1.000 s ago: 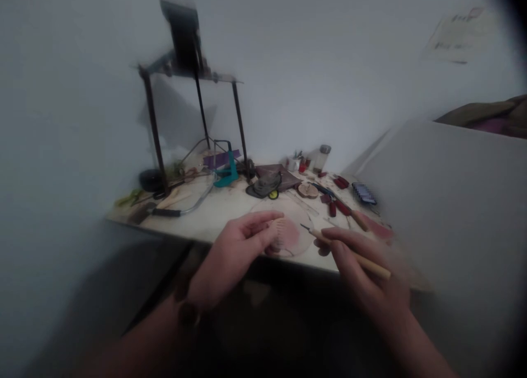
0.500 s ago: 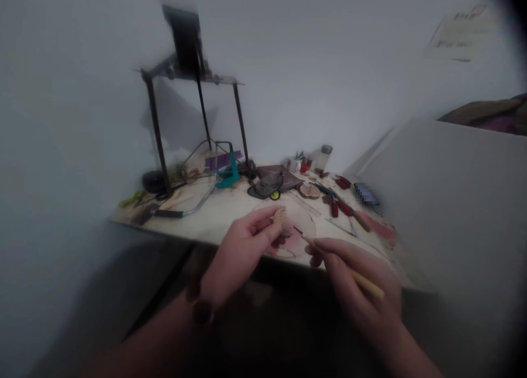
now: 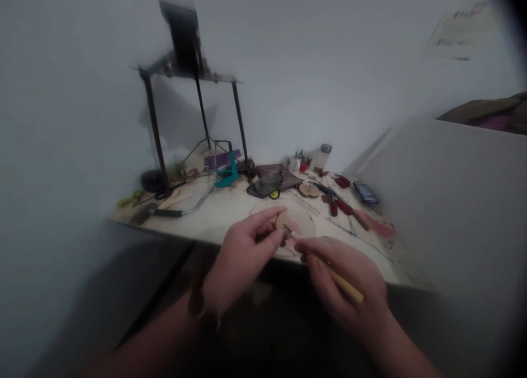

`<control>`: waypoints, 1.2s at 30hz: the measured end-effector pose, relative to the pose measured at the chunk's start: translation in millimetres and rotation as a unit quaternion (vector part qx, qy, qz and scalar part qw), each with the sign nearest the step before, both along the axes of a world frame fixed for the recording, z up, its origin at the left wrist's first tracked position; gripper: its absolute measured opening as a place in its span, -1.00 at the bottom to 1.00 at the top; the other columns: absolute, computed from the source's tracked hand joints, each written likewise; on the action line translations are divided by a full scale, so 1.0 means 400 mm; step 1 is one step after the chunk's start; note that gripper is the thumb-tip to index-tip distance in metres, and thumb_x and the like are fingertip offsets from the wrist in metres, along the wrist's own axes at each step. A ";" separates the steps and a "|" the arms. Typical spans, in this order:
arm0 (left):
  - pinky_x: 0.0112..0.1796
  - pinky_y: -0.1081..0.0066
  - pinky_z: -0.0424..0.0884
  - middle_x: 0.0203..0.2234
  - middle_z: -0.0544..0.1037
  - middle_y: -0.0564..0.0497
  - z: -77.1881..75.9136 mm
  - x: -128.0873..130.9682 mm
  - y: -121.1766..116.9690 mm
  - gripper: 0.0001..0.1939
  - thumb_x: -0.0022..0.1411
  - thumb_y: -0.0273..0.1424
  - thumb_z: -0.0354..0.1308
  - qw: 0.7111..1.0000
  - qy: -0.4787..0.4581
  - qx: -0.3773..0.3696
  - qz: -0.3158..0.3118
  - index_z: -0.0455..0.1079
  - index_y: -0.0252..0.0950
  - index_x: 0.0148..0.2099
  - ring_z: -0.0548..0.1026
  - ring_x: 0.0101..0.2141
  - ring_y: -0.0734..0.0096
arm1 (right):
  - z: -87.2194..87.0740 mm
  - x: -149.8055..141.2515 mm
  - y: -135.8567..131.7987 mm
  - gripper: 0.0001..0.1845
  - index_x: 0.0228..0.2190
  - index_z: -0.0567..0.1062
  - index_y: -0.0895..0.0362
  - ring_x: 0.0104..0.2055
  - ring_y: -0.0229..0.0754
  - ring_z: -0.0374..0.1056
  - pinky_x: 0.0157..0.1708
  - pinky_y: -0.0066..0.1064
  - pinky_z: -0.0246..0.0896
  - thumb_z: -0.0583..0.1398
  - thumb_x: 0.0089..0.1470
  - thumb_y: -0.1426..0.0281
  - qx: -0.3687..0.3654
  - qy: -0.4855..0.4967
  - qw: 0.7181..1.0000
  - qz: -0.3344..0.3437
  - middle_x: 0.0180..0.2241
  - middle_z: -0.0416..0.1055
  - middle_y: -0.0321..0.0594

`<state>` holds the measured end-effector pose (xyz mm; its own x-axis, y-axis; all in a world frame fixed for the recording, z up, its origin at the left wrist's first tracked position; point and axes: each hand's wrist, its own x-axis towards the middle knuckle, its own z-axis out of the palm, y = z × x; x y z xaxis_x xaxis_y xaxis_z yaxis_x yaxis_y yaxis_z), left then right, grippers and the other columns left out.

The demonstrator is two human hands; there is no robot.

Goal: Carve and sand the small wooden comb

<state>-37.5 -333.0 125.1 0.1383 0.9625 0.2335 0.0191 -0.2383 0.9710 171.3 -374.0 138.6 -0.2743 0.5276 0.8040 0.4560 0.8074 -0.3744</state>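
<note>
My left hand [image 3: 251, 252] pinches a small ribbed wooden piece [image 3: 282, 221] between thumb and fingers. My right hand [image 3: 341, 274] grips a wood-handled carving tool [image 3: 349, 287] like a pen. Its thin dark blade meets the wooden piece at the edge of my left fingers, and the contact point is partly hidden. Both hands hover over a round transparent mat [image 3: 302, 221], which lies on the bench and is partly covered by them.
The pale workbench [image 3: 222, 208] holds a fret saw [image 3: 185, 205], a teal clamp [image 3: 228, 175], a glass jar [image 3: 324, 157], a wood slice [image 3: 308, 190] and several red-handled tools [image 3: 343, 207]. A black metal stand [image 3: 185, 76] rises at its back left, against a wall.
My hands have moved closer together. The blade has swung left from beside the wooden piece to meet it, and my left hand has turned the piece from its ribbed face toward its edge.
</note>
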 end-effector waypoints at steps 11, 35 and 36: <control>-0.08 0.36 0.64 -0.15 0.78 0.00 -0.015 -0.005 -0.006 -0.57 0.47 -0.21 0.35 0.989 0.103 0.088 0.054 0.65 -0.15 0.31 0.73 -0.17 0.26 | 0.007 0.000 0.001 -0.66 0.07 0.66 0.07 -0.25 -0.13 0.68 -0.20 -0.34 0.64 0.26 0.35 0.59 0.006 0.004 1.000 0.002 -0.21 0.72 -0.20; -0.17 0.43 0.61 -0.16 0.75 0.07 -0.001 -0.041 -0.003 -0.58 0.49 -0.19 0.34 0.985 0.135 0.074 0.080 0.65 -0.06 0.32 0.69 -0.23 0.34 | -0.009 0.063 0.025 -0.77 0.01 0.68 0.07 -0.24 -0.15 0.69 -0.20 -0.35 0.61 0.29 0.40 0.52 -0.050 0.037 0.996 -0.065 -0.22 0.74 -0.22; -0.21 0.44 0.59 -0.20 0.74 0.08 -0.004 -0.040 -0.002 -0.56 0.49 -0.19 0.35 0.987 0.125 0.065 0.076 0.63 -0.06 0.34 0.67 -0.28 0.37 | -0.009 0.059 0.018 -0.74 0.03 0.67 0.06 -0.23 -0.15 0.69 -0.19 -0.35 0.61 0.29 0.40 0.53 -0.049 0.039 0.997 -0.054 -0.21 0.74 -0.22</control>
<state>-53.4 -333.8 123.4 0.0637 0.9408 0.3328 0.2991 -0.3361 0.8931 194.9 -366.7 135.0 -0.1502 0.6273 0.7642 0.5048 0.7132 -0.4862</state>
